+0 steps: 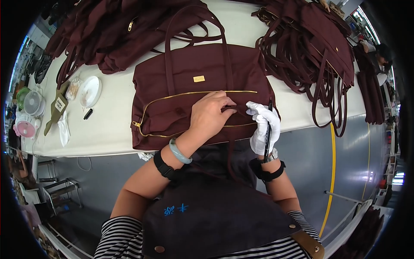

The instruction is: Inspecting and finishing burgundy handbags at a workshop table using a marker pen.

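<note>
A maroon tote bag (153, 73) with upright handles and a small gold plate (198, 78) lies before me, its front gold zipper (168, 94) open around a pocket. My left hand (207, 114), wearing a jade bangle, has fingers closed on maroon fabric inside that pocket. My right hand (263, 123), in a white glove, holds a black pen (268, 134) lengthwise, its fingers curled at the right part of the opening, close to the left hand. Whether those gloved fingertips also touch fabric is unclear.
Piles of maroon bags (108, 26) (319, 47) lie on the white table (64, 144). At left are a white plate (90, 91), a black marker (88, 113), papers and small fans (33, 103). Another person (383, 60) is at far right. Metal stools (60, 194) stand below.
</note>
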Action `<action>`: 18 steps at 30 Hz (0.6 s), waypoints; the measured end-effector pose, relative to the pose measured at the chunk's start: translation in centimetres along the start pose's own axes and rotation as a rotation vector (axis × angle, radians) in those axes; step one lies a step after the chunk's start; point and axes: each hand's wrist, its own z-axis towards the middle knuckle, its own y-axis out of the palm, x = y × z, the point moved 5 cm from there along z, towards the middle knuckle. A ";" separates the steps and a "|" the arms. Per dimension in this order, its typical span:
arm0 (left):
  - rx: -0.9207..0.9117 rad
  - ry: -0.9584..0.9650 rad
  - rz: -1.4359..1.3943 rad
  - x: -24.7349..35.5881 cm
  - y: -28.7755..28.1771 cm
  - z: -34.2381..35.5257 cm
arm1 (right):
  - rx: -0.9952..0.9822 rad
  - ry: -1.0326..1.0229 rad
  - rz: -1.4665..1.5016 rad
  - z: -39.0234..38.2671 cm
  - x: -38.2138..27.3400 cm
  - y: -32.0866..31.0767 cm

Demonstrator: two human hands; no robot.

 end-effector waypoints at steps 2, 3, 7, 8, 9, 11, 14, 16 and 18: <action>-0.005 -0.001 -0.002 -0.2 0.0 0.1 | -0.071 -0.056 -0.083 0.3 -0.3 0.5; -0.009 -0.003 -0.007 -0.2 0.0 0.1 | -0.146 -0.110 -0.168 0.6 -0.7 0.9; -0.030 -0.021 0.039 -0.3 0.0 0.2 | -0.331 -0.333 -0.467 1.1 -1.6 2.5; -0.022 -0.016 0.048 -0.4 0.0 0.1 | -0.340 -0.323 -0.476 1.1 -1.4 2.6; -0.013 -0.009 0.057 -0.4 0.0 0.2 | -0.339 -0.328 -0.475 1.2 -1.6 2.6; -0.009 0.005 0.063 -0.3 -0.1 0.0 | -0.418 -0.296 -0.511 1.0 -1.7 2.4; 0.005 0.023 0.043 0.0 -0.2 -0.3 | -0.171 -0.060 -0.135 0.6 -1.1 0.8; 0.017 0.034 0.015 0.4 -0.6 -0.3 | 0.063 0.007 0.048 -0.1 -0.3 -0.2; -0.153 -0.087 0.006 0.3 -0.6 -0.6 | 0.164 0.071 0.138 -0.5 -0.7 -0.9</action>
